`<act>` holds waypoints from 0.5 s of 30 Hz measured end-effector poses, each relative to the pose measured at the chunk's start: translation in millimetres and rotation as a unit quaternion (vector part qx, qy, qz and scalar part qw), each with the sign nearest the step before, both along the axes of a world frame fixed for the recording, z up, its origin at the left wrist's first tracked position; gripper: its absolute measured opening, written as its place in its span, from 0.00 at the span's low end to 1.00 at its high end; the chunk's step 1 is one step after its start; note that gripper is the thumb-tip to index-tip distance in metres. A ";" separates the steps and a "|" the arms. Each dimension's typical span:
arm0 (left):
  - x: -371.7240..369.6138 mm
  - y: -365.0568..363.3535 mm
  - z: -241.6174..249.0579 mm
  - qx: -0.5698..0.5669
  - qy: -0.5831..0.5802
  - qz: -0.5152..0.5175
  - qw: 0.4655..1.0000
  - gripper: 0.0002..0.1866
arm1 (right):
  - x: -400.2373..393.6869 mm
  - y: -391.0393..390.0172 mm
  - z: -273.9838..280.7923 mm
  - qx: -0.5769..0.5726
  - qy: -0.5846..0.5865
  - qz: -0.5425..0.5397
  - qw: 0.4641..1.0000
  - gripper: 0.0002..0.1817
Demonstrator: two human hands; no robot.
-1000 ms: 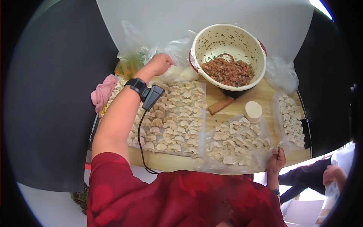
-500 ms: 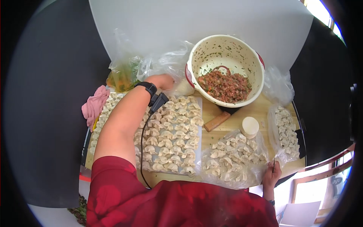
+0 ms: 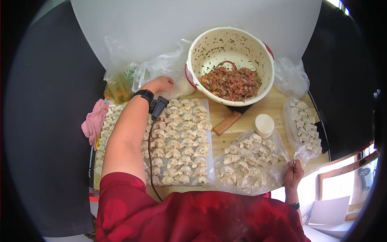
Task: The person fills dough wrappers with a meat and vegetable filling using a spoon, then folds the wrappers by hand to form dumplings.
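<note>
Meanwhile the left hand [image 3: 159, 84], fingers curled, touches the clear bag [image 3: 161, 70] just beyond it, while the right hand [image 3: 293, 174] pinches plastic sheet [image 3: 278, 171].

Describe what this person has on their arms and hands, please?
Both hands are bare, no gloves. The left hand has a black band at the wrist carrying a small black device, from which a thin black cable runs down the forearm. The right hand has a dark wristband. Short red sleeves cover the upper arms.
</note>
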State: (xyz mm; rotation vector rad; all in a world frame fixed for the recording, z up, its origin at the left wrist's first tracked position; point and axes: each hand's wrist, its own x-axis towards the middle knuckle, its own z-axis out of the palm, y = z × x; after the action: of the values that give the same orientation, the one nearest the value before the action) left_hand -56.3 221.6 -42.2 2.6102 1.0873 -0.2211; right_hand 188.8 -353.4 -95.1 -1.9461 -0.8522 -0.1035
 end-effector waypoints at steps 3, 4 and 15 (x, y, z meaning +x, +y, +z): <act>1.5 -12.2 8.0 0.018 0.014 0.027 0.999 0.25 | 3.5 -3.8 -3.4 -0.015 0.018 -0.001 1.000 0.07; 2.0 -15.8 12.1 0.032 0.032 0.045 0.998 0.25 | 3.7 -3.1 -4.6 -0.017 0.018 0.001 1.000 0.07; 21.2 22.7 -25.9 0.099 0.098 -0.004 0.990 0.24 | -0.9 0.9 1.1 -0.007 -0.010 -0.001 1.000 0.08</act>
State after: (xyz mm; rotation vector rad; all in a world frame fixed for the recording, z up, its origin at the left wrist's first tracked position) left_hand -35.0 244.3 -68.1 2.8171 1.2215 -0.3989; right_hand 188.0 -352.5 -94.0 -1.9621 -0.8661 -0.1198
